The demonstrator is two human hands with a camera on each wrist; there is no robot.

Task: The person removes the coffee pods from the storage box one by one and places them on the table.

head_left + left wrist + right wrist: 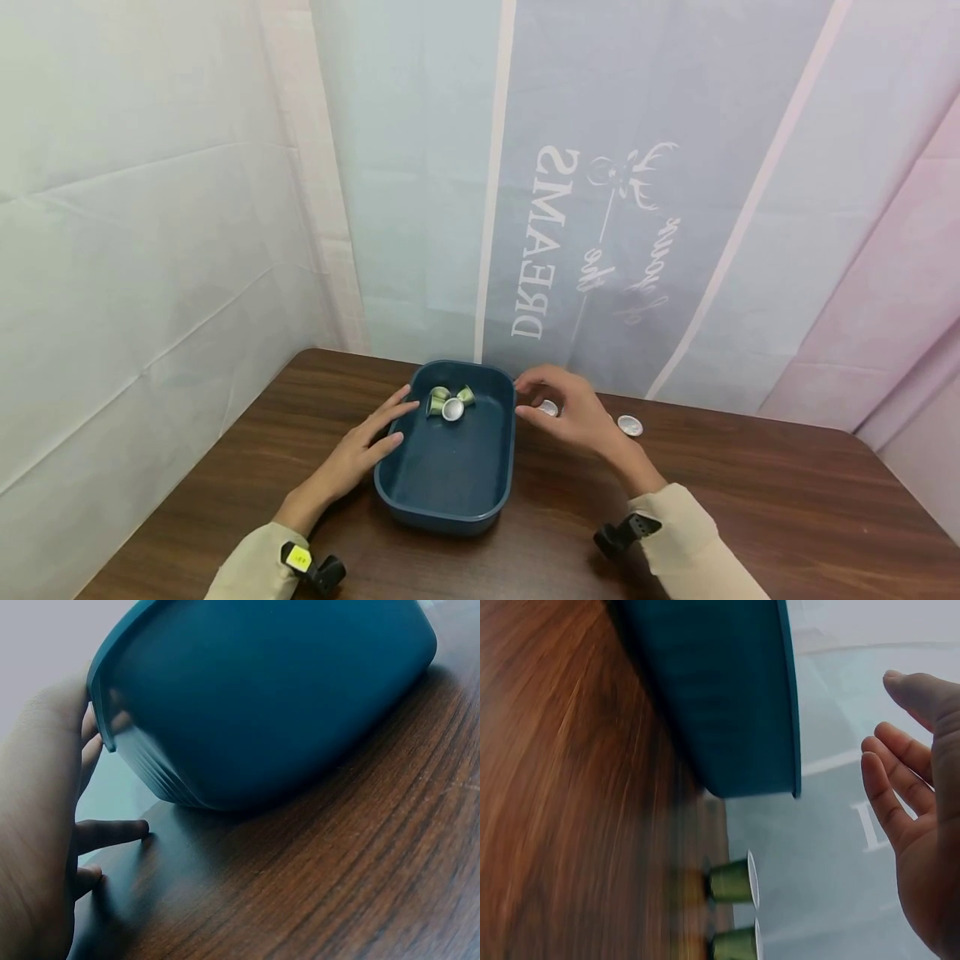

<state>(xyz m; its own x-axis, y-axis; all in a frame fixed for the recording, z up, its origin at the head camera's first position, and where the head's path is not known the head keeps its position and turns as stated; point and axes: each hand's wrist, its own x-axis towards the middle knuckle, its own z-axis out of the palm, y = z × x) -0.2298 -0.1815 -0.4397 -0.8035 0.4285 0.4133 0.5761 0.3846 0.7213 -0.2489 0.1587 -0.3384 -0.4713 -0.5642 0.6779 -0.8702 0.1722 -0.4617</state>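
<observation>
A dark blue plastic bin [450, 467] stands on the table, with several green coffee capsules [452, 409] with silvery lids clustered at its far left. My left hand [356, 454] rests along the bin's left rim, fingers spread and fairly straight. In the left wrist view, two fingers of that hand reach down by the tabletop below the rim. My right hand [573, 412] is at the bin's right rim, fingers loosely bent, with nothing seen between thumb and fingertips. Just behind it, partly covered, is one capsule [549, 407]; another capsule [630, 426] stands farther right.
The dark wood table [750, 500] extends on both sides of the bin. A printed curtain [600, 125] hangs at its back edge, and a pale cloth [150, 250] hangs on the left. Both wrists wear small black cameras [618, 537].
</observation>
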